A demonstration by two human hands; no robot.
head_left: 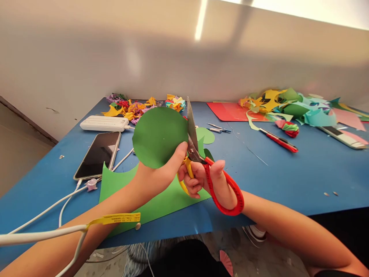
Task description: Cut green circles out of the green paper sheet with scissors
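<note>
My left hand [164,167] grips a dark green paper circle [160,134], its thumb pressed on the lower right of the paper. The circle's edge looks slightly uneven. In my right hand [213,179] is a pair of scissors [226,192] with one red and one yellow handle. My thumb is through the red loop and my fingers are at the yellow one. The blades point upward and stand apart, right at the circle's right edge. Beneath both hands a light green sheet [170,200] with curved cut-outs lies on the blue table [288,184].
A phone [98,156] and a white power bank [105,123] with cables sit at left. Crumpled paper pieces [135,109] lie behind. At right are a red sheet [225,111], a red cutter [279,141], and a heap of paper scraps [291,105]. Pens [217,128] lie mid-table.
</note>
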